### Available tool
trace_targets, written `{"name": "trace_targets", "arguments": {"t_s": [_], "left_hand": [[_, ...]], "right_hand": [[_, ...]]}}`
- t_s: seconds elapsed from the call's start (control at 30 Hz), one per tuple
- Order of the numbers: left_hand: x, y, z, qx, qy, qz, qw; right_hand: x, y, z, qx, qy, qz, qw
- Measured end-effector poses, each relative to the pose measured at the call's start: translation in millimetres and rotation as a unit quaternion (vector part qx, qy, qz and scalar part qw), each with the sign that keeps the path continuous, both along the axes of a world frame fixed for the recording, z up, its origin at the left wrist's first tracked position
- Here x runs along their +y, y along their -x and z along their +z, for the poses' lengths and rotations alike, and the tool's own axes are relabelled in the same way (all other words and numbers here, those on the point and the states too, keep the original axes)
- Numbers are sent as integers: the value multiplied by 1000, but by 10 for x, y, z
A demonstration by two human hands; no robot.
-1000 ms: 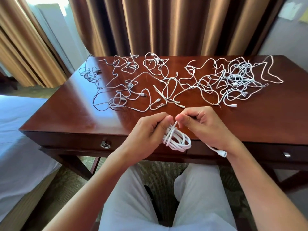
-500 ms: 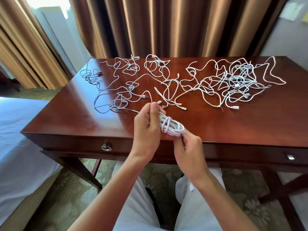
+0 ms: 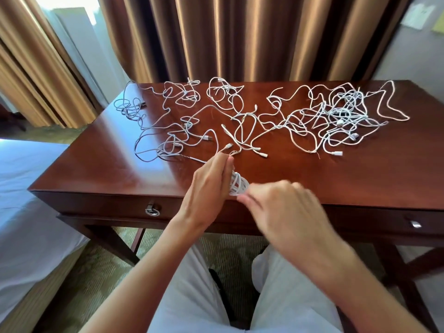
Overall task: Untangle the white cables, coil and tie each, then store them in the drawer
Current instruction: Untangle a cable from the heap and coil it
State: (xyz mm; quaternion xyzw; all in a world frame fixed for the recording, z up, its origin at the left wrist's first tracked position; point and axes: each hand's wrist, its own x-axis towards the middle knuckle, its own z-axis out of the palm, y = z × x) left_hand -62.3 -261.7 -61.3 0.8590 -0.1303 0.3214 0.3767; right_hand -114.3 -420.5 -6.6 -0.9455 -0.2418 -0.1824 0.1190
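My left hand [image 3: 211, 186] grips a small coiled white cable [image 3: 237, 185] just above the front edge of the dark wooden desk [image 3: 96, 164]. My right hand [image 3: 286, 207] is blurred with motion beside the coil, its fingertips at the coil's lower end; whether it pinches the cable cannot be told. Several loose white cables lie tangled across the desk: a spread-out bunch in the left and middle [image 3: 182, 131] and a denser heap at the right [image 3: 341, 116]. The drawer front [image 3: 108, 205] under the desktop is closed, with a metal ring pull [image 3: 152, 210].
A second metal pull [image 3: 415, 224] sits on the drawer front at the right. Brown curtains [image 3: 240, 37] hang behind the desk. A bed with white sheets [image 3: 21, 212] stands at the left. My legs in white trousers [image 3: 192, 296] are under the desk's front edge.
The right hand has swung from below the coil up to its right side and is moving fast. The left hand keeps holding the coil in about the same place.
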Motion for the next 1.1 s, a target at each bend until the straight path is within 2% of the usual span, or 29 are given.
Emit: {"name": "trace_targets", "arguments": {"t_s": [0.07, 0.17, 0.23, 0.3, 0.4, 0.43, 0.53, 0.6, 0.67, 0.77, 0.83, 0.93, 0.97, 1.03, 1.1], "left_hand": [[20, 37, 3, 10, -15, -32, 999], [27, 84, 11, 36, -26, -86, 995], [32, 132, 12, 65, -9, -119, 991], [19, 195, 31, 90, 51, -142, 984], [-25, 257, 88, 124, 133, -171, 968], [-48, 269, 112, 138, 143, -186, 962], [-120, 282, 138, 173, 192, -226, 939], [-162, 283, 134, 175, 263, -228, 921], [-194, 281, 156, 184, 371, -203, 887], [-214, 235, 226, 197, 530, -147, 812], [-231, 202, 260, 187, 582, -108, 784], [-277, 172, 244, 172, 604, -49, 776], [-289, 165, 226, 174, 607, -27, 775], [-300, 144, 178, 171, 601, 15, 781], [-299, 135, 119, 161, 567, 52, 807]], "right_hand": [[-140, -157, 151, 69, -66, 9, 995], [-262, -433, 258, 139, -198, 28, 970], [-333, -602, 233, 206, -303, 53, 929], [-408, -718, 157, 273, -408, 70, 868], [-364, -739, -37, 289, -472, 66, 830], [-313, -731, -114, 296, -515, 68, 801], [-147, -685, -276, 338, -662, 74, 665], [-67, -645, -398, 342, -700, 60, 625], [19, -558, -531, 319, -712, 40, 624], [134, -372, -699, 269, -722, 45, 636], [201, -245, -783, 219, -689, 55, 688], [270, -114, -876, 42, -533, 74, 842], [283, -99, -898, -7, -473, 80, 877], [294, -96, -891, -62, -398, 93, 911], [284, -86, -845, -80, -366, 125, 919]]}}
